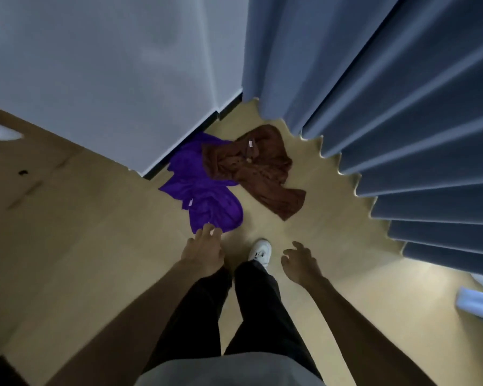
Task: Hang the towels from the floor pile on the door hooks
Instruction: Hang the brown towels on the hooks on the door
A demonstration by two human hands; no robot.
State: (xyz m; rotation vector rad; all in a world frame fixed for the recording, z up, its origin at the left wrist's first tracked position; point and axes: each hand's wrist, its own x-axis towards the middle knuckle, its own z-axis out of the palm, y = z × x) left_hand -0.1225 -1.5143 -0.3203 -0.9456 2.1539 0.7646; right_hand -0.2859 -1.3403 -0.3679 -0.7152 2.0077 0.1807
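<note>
Curtain point(402, 107) of blue-grey pleated fabric fills the far right of the view, its scalloped hem resting on a pale wooden floor point(332, 246). To the left, a white wall point(109, 65) with a dark skirting strip meets the floor. Two towels lie crumpled on the floor where wall and curtain meet: a purple towel point(204, 196) on the left against the skirting, and a brown towel point(251, 165) to its right, partly overlapping the purple one's far edge. No door and no hooks can be seen, and neither towel has been lifted, so the task appears to be at its very start with both towels left to hang. A person looks down at their own dark trousers point(251, 316) and one white shoe point(261, 252) stepping toward the pile. Both bare arms reach forward and down. The left hand point(204, 249) is loose and empty, fingers spread, fingertips at the near edge of the purple towel; contact cannot be confirmed through the blur. The right hand point(300, 261) hangs empty, fingers loosely curled, well short of the brown towel.
</note>
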